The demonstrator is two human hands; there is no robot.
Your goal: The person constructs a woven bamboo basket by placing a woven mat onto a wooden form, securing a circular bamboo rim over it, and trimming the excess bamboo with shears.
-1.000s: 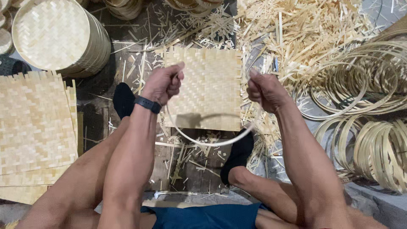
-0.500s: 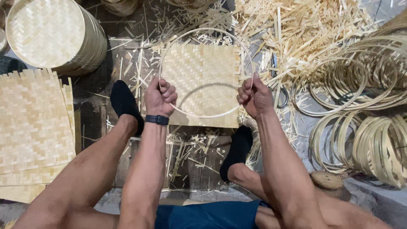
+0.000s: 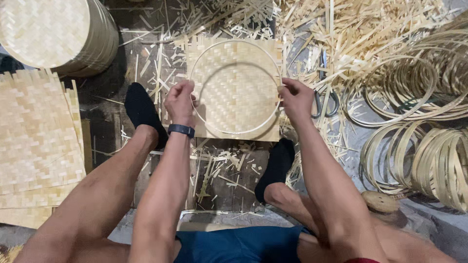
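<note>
We see the left hand (image 3: pixel 179 101) pinching the left edge of a thin bamboo hoop (image 3: pixel 236 132), fingers closed on it. The right hand (image 3: pixel 296 99) grips the hoop's right edge, fingers likewise closed. The hoop hangs over a square woven mat (image 3: pixel 234 83) lying on the floor (image 3: pixel 109 141); whether it touches the mat we cannot tell. A dark wristband (image 3: pixel 181 130) sits on the left wrist. Two black-socked feet (image 3: pixel 140 109) rest just left of and below the mat. Left of the mat we note a stack of woven sheets (image 3: pixel 36 141); up-left of the mat, a pile of round trays (image 3: pixel 53 34). Right of the mat: loose strips (image 3: pixel 360 29) and coiled rings (image 3: pixel 419 146).
</note>
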